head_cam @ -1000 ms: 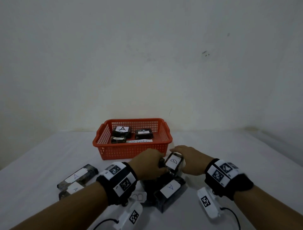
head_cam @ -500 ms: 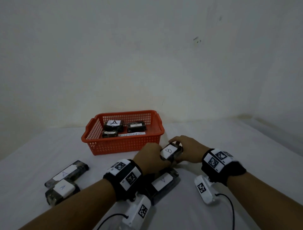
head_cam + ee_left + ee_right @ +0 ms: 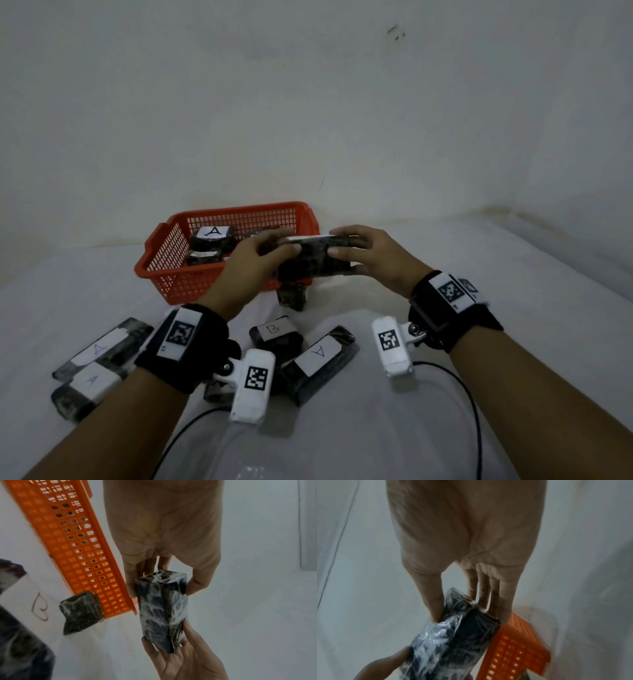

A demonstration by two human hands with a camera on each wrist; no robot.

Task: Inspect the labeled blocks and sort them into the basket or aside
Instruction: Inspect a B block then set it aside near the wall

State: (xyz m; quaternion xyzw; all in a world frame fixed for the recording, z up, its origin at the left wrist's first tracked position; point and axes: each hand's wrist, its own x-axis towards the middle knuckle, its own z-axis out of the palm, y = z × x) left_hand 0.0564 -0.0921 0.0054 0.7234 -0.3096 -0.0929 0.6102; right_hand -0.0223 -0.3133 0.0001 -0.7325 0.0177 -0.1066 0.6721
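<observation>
Both hands hold one dark, plastic-wrapped block [image 3: 313, 260] level in the air just in front of the orange basket [image 3: 164, 253]. My left hand [image 3: 255, 260] grips its left end and my right hand [image 3: 366, 255] grips its right end. Its white label faces up and away, so the letter is hidden. The same block [image 3: 163, 609] shows its wrapped side in the left wrist view, pinched at both ends, and the block [image 3: 447, 635] also fills the right wrist view beside the basket [image 3: 518, 650]. Inside the basket lies a block marked A [image 3: 212, 236] with others.
On the white table [image 3: 376, 428] lie several more blocks: two marked A [image 3: 99, 353] at the left, one marked B [image 3: 274, 334] and one marked A [image 3: 320, 356] in the middle. A small dark block [image 3: 291, 296] stands against the basket front. Bare surface lies to the right.
Both hands have lifted the block marked B off the pile, raised it toward the basket and turned it level so its side faces me.
</observation>
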